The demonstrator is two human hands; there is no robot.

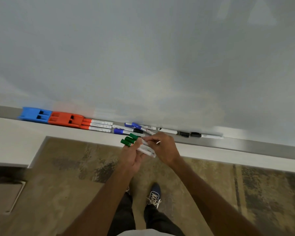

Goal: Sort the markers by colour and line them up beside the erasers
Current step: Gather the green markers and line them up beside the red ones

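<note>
A blue eraser (34, 114) and a red eraser (66, 119) sit side by side at the left of the whiteboard tray (245, 144). Three red-capped markers (97, 126) lie stacked right beside the red eraser. Blue-capped markers (126, 129) lie loosely crossed further right, then two black-capped markers (189, 134). My left hand (132, 156) holds a bundle of green-capped markers (129, 140) just in front of the tray. My right hand (162, 147) pinches the white barrels of that same bundle from the right.
The whiteboard (143, 57) rises behind the tray. A white ledge (14, 137) runs below it. Patterned carpet (66, 176) lies underfoot, with my dark shoe (154, 195) below my hands.
</note>
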